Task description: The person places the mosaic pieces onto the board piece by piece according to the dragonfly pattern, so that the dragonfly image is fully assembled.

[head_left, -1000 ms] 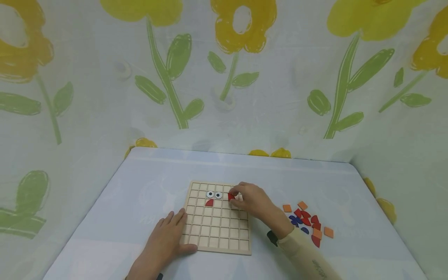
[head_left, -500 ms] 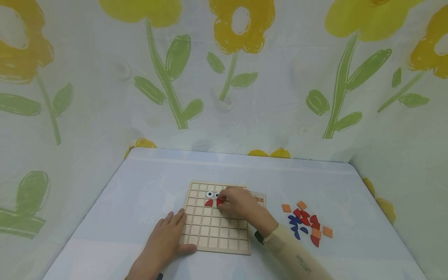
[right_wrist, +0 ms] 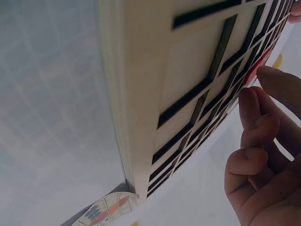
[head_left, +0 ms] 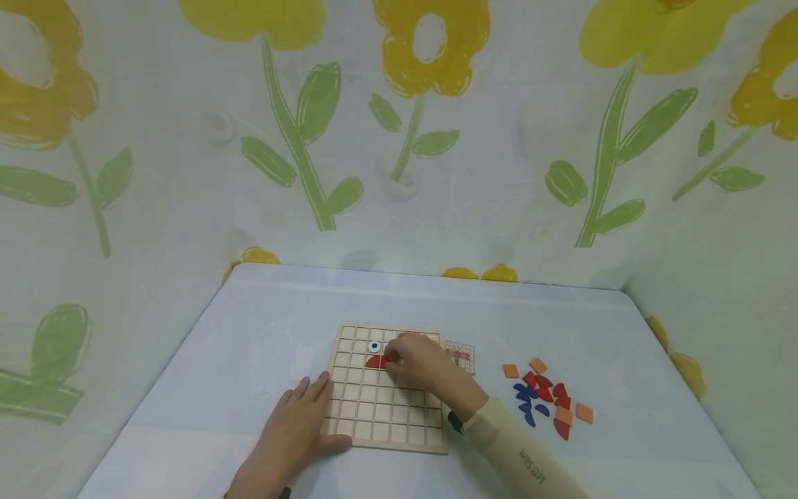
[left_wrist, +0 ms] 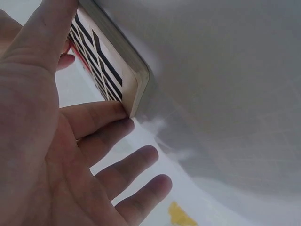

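A wooden grid board (head_left: pixel 399 448) lies on the table. One round eye piece (head_left: pixel 374 346) shows near its top, and a second is mostly hidden by the right fingers. Below the eyes a red quarter-circle piece (head_left: pixel 373 362) sits in a cell. Right beside it, my right hand (head_left: pixel 430 362) pinches another red quarter-circle piece (head_left: pixel 384 362) with thumb and index finger, down at the board's surface. My left hand (head_left: pixel 299 419) rests along the board's left side, fingers fairly straight. In the left wrist view, its fingertips (left_wrist: pixel 123 109) touch the board's corner.
A small printed pattern card (head_left: pixel 466 360) lies just beyond the board's right edge. Farther right are loose red pieces (head_left: pixel 561 430), blue pieces (head_left: pixel 525 407) and orange squares (head_left: pixel 584 413). A flower-patterned cloth (head_left: pixel 486 173) stands behind the table.
My right hand has carried the red quarter-circle piece left across the board and lowered it beside the first one. The pattern card has come into sight. The left hand has stayed still.
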Available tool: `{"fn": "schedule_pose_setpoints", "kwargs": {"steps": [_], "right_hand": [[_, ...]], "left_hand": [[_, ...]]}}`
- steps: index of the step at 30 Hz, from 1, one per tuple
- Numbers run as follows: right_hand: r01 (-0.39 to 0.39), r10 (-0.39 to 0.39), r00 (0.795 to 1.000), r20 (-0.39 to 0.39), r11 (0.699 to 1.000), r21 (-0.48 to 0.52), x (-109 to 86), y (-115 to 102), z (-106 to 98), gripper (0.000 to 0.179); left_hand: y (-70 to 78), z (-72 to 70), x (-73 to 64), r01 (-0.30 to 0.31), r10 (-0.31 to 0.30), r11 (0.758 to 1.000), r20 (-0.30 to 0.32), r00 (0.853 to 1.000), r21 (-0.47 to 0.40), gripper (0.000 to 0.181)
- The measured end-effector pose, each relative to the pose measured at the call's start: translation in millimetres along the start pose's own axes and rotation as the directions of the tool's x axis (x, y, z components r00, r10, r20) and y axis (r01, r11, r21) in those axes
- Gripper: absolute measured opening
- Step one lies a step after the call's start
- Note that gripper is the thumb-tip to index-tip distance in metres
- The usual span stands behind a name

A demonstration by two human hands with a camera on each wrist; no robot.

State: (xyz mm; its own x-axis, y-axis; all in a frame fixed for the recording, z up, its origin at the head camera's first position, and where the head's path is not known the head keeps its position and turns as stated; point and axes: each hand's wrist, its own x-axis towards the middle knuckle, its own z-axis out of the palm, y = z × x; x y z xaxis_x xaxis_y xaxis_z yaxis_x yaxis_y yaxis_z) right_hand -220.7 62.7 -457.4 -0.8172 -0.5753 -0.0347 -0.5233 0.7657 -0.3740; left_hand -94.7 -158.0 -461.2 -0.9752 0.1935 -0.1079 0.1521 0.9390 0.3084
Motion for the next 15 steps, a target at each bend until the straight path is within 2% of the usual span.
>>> {"fn": "schedule_pose_setpoints", "kwargs": {"steps": [10, 15], "right_hand": [[0.026, -0.027, 1.000, -0.013, 0.999, -0.045, 0.0, 2.1, 3.1, 0.009], [0.008, -0.009, 1.000, -0.028, 0.999, -0.046, -2.8, 1.5, 1.7, 0.012]], "left_hand": [[0.1, 0.1, 0.7, 0.000, 0.000, 1.000, 0.003, 1.000, -0.001, 0.103], [-0.9, 1.0, 1.5, 0.006, -0.006, 1.000, 0.011, 1.000, 0.006, 0.104]]}}
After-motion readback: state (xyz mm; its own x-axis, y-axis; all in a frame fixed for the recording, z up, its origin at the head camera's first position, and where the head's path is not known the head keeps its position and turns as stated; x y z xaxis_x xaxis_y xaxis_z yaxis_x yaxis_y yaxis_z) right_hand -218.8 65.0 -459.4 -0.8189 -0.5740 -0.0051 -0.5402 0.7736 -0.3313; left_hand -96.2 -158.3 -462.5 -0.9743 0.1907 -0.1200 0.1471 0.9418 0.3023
